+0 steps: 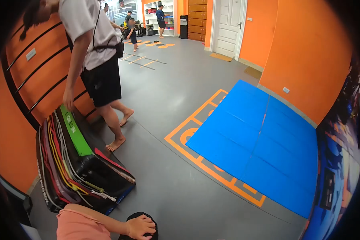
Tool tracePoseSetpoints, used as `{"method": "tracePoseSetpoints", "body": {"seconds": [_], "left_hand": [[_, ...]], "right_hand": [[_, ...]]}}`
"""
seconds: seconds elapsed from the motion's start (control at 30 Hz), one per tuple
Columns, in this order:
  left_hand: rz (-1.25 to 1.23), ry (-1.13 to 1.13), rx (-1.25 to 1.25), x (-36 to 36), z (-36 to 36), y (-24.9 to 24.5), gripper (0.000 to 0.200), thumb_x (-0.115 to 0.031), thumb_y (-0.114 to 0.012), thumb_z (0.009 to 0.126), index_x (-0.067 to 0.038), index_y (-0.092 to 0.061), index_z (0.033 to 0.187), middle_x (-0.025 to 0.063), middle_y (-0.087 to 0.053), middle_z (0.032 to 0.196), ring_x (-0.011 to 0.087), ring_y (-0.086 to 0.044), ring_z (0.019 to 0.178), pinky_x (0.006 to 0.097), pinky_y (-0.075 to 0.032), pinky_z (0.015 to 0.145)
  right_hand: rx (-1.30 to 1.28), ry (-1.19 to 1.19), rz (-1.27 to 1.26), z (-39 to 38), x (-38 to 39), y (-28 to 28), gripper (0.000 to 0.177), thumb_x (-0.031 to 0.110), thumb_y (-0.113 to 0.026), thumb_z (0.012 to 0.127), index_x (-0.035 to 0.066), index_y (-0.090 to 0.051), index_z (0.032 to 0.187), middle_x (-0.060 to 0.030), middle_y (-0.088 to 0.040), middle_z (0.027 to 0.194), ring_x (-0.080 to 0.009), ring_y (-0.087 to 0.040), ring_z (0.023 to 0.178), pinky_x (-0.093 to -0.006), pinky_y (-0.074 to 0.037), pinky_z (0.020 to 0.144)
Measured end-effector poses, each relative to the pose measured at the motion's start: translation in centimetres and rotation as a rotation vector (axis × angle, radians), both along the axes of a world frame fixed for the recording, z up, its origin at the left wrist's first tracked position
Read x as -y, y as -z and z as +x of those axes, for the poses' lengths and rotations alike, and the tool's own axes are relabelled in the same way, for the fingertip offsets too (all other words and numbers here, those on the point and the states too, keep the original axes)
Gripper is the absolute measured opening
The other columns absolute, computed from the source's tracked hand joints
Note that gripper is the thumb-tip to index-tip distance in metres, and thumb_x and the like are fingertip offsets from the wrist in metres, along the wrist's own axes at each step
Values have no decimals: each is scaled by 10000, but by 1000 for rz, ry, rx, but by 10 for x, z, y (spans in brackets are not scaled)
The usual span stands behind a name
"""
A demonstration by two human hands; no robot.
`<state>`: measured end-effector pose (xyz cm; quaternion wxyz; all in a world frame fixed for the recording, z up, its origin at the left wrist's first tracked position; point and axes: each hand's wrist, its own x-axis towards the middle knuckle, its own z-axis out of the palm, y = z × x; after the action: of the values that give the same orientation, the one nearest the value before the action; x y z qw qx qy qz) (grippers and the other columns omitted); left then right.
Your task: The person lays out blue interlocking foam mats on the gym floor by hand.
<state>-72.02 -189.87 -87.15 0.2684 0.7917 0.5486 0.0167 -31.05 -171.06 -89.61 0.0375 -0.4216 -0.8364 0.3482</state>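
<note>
My left hand [142, 227] is at the bottom of the view, below a salmon-pink sleeve [82, 226]. It rests on top of a rounded black thing [129, 221], its fingers loosely bent and slightly apart. What the black thing is, I cannot make out, as the frame edge cuts it off. Left of it stands a large black padded block [104, 174], with ropes and straps in yellow, red, white and purple laid over it. A broad green strap [77, 134] lies across its top. My right hand is not in view.
A person in a white shirt [90, 36] stands barefoot beside the block, one hand at the green strap. A blue folding mat [236, 128] covers orange floor markings on the right. Black wall bars [48, 60] rise at left. More people and white shelves [170, 10] are farther back.
</note>
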Motion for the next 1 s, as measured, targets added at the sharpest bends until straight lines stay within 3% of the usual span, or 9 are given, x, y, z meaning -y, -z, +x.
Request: {"method": "tracePoseSetpoints", "body": {"seconds": [0.2, 0.27, 0.33, 0.47, 0.57, 0.7, 0.83, 0.93, 1.0], "left_hand": [[-17, -48, -215, 36, 11, -59, 303, -393, -503, 884, -149, -660, 969, 68, -618, 1131, 254, -568, 1110, 479, -393, 908], [-487, -162, -629, 38, 63, -106, 463, -453, -472, 939, -165, -579, 1285, 92, -598, 1299, 281, -542, 1213, 559, -348, 1033], [-745, -296, -318, 46, 138, -237, 561, -490, -456, 962, -131, -511, 1389, 123, -581, 1354, 291, -550, 1232, 516, -299, 1108], [-415, -667, 96, 140, 163, -184, 578, -510, -502, 938, -107, -550, 1350, 146, -608, 1304, 294, -572, 1198, 457, -331, 1099], [-459, -956, 405, 197, 150, -325, 552, -495, -580, 901, -84, -613, 1269, 163, -642, 1233, 289, -602, 1143, 377, -437, 1008], [-243, -1605, 168, 295, 176, -311, 446, -439, -606, 889, -63, -655, 1123, 163, -688, 1095, 331, -653, 1016, 415, -509, 875], [76, -2190, 589, 356, 271, -270, 410, -403, -613, 890, -45, -651, 1086, 173, -687, 1083, 297, -650, 1006, 392, -496, 876], [144, -2273, 843, 385, 382, -290, 430, -416, -615, 892, -40, -647, 1098, 160, -691, 1080, 281, -648, 1009, 384, -492, 887], [-11, -2077, 670, 414, 453, -298, 444, -423, -619, 894, -40, -644, 1117, 172, -679, 1125, 281, -641, 1038, 377, -488, 896]], "right_hand": [[754, 109, -353, 18, 21, -79, 467, 361, -431, 973, 146, -531, 1376, -181, -540, 1386, -383, -531, 1247, -505, -446, 984], [695, 300, -356, 46, 70, -23, 589, 417, -388, 1003, 122, -331, 1509, -186, -495, 1438, -362, -530, 1265, -501, -426, 1016], [634, 320, -365, 44, 89, -108, 588, 417, -398, 1000, 121, -339, 1504, -186, -499, 1433, -358, -530, 1265, -496, -426, 1016], [461, 288, -357, 59, 74, -173, 583, 416, -436, 987, 115, -375, 1483, -183, -515, 1413, -344, -529, 1265, -474, -429, 1013], [392, 195, -392, 95, 97, -187, 580, 415, -465, 978, 110, -402, 1467, -181, -527, 1398, -333, -528, 1266, -457, -431, 1011], [399, -30, -425, 188, 101, -198, 576, 415, -504, 966, 104, -437, 1446, -178, -543, 1378, -318, -527, 1266, -435, -434, 1009], [424, -381, -432, 210, 56, -198, 572, 414, -543, 954, 98, -473, 1425, -175, -559, 1358, -303, -526, 1266, -413, -436, 1006], [453, -603, -476, 236, 9, -120, 569, 413, -572, 944, 93, -499, 1409, -173, -571, 1343, -292, -525, 1266, -397, -438, 1005], [359, -449, -377, 180, 36, -197, 483, 339, -585, 934, 9, -595, 1286, -149, -665, 1181, -244, -618, 1097, -334, -489, 910]]}}
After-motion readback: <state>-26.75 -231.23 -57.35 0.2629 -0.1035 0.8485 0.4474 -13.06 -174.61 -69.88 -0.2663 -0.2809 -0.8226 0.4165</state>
